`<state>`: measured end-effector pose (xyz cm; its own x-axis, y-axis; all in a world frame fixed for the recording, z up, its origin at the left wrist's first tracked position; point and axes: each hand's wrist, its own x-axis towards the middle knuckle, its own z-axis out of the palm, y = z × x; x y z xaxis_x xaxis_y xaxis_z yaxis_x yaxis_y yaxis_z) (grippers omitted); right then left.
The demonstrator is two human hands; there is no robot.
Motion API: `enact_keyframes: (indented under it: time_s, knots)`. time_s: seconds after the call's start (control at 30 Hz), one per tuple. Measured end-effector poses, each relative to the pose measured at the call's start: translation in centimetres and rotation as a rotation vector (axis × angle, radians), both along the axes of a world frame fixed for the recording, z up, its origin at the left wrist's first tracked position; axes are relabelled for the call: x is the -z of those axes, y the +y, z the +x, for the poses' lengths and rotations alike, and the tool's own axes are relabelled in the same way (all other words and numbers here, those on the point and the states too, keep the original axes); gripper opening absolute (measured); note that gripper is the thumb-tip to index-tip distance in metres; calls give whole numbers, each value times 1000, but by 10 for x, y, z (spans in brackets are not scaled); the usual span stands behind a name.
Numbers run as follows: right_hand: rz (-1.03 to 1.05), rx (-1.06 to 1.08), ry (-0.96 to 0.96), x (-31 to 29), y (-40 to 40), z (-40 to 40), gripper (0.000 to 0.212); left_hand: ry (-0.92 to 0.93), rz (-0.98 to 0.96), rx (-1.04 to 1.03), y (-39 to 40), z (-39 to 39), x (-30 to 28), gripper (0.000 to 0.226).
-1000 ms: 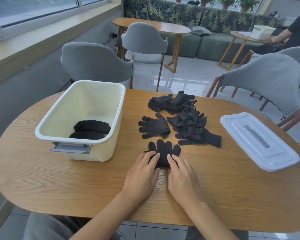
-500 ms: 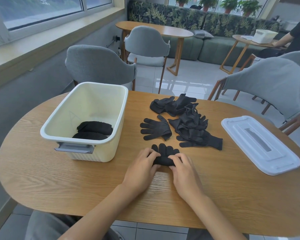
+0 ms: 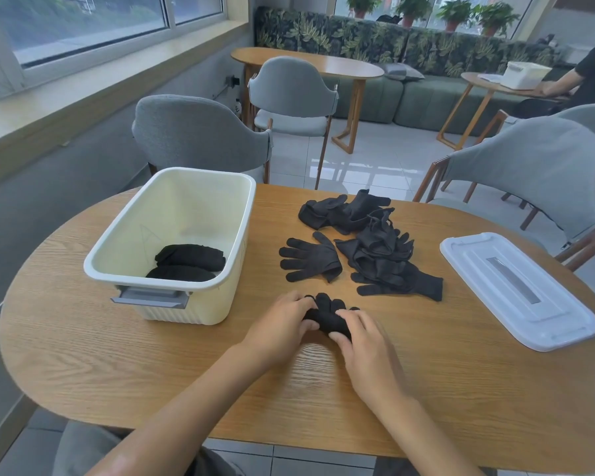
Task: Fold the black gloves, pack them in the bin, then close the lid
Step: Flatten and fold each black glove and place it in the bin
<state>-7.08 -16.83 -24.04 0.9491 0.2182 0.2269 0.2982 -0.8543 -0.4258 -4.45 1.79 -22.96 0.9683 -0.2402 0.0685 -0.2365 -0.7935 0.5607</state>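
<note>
- Since a second ago, when our palms lay flat on a spread glove [image 3: 327, 316], we have rolled its cuff end up toward its fingertips; it sits low in the centre of the frame as a thick bundle.
- Our left hand [image 3: 282, 324] and right hand [image 3: 364, 338] curl round the bundle from either side, fingers pinching it.
- That suggests this fold is nearly done; the bin [image 3: 172, 242], left of centre, already holds two folded gloves [image 3: 186, 264].
- One flat glove [image 3: 308, 257] and a heap [image 3: 375, 242] wait above our hands, so much folding remains.
- At the right, the lid [image 3: 516, 290] lies off the bin.
</note>
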Motion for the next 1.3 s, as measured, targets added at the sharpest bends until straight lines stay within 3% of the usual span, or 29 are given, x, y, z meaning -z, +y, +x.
enact_keyframes:
  time_s: [0.33, 0.43, 0.53, 0.73, 1.03, 1.3]
  knots:
    - [1, 47, 317, -36, -2, 42, 21, 70, -93, -67, 1, 22, -9, 21]
    - [90, 48, 414, -43, -8, 56, 18, 102, -82, -90, 0, 30, -11, 23]
    - [135, 67, 446, -44, -10, 64, 24, 119, -73, -93, -3, 38, -14, 23]
    - [-30, 177, 414, -41, -3, 71, 39, 206, 72, -15, -2, 54, -26, 35]
    - [-135, 68, 803, -71, 15, 102, 55, 346, 251, 135, -5, 70, -40, 49]
    - [-338, -31, 935, -83, 36, 122, 63, 459, 280, 171, -14, 83, -51, 49]
